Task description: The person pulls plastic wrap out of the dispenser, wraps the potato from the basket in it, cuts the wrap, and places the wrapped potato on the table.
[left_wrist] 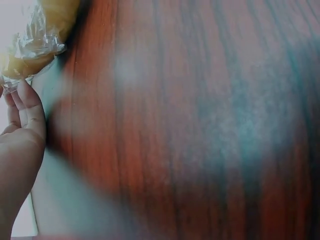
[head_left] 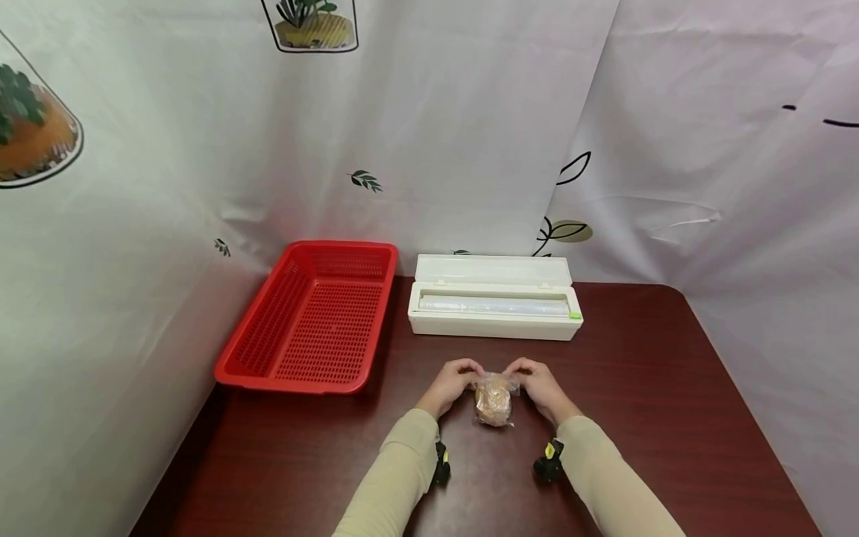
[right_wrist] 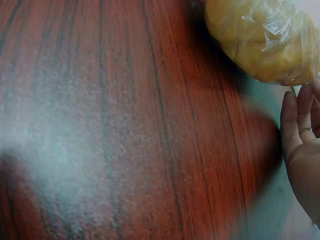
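Observation:
A round, golden-brown bun-like item (head_left: 493, 403) wrapped in clear cling film (right_wrist: 272, 27) sits on the table in front of me. My left hand (head_left: 451, 386) pinches the film at the bun's far left corner. On the opposite side, my right hand (head_left: 542, 388) pinches the film at the far right corner. The left wrist view shows the left hand (left_wrist: 25, 125) with fingertips against the crinkled film (left_wrist: 37, 42). Fingertips of the right hand (right_wrist: 302, 140) meet the film's edge in the right wrist view, the thumb partly cut off by the frame.
Behind the hands stands a white cling film dispenser (head_left: 496, 324), its lid (head_left: 493, 270) raised and a film roll (head_left: 493, 305) inside. A red plastic basket (head_left: 335, 328) is at the back left. The dark wooden table (head_left: 658, 418) meets patterned white cloth (head_left: 470, 149) behind.

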A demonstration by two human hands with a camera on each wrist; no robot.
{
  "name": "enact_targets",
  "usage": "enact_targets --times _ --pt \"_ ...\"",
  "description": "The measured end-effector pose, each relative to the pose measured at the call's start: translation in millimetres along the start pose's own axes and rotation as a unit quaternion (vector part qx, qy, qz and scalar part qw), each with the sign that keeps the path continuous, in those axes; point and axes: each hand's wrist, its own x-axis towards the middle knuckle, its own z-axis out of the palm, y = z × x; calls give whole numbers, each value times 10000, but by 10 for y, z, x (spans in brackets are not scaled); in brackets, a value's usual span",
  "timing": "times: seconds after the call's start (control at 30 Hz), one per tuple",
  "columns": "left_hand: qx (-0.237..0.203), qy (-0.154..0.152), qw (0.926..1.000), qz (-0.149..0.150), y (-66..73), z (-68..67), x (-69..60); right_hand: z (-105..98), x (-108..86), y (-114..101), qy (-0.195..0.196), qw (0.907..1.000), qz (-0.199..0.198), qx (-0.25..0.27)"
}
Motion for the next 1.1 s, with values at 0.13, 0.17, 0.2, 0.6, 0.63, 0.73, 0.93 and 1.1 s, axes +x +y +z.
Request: enact_targets --times 0.13,0.17,0.2,0.6,0.63,0.73,0.93,1.1 --pt "372 -16 9992 -162 61 11 -9 5 -1 25 91 9994 -229 -238" --pt "491 -52 9985 -219 85 11 -12 7 -2 32 127 9992 -283 -271" --pt "605 -97 9977 -281 113 9 -15 9 -5 38 173 9989 -321 -293" --pt "1191 -1149 9859 -255 375 -64 -207 157 -207 -238 661 9867 -1139 -956" --pt "1151 -1183 9861 -205 318 -70 -180 160 -213 -241 672 9854 -1215 -989" --pt "1295 -1252 9836 21 244 -95 -154 171 -222 -235 716 9818 -1410 -1051" --pt "2078 -1236 9686 571 230 -120 -207 125 -179 -117 582 9864 -1268 -863" --pt "2466 -941 9635 439 214 -84 -252 17 -117 -33 7 9995 -305 55"
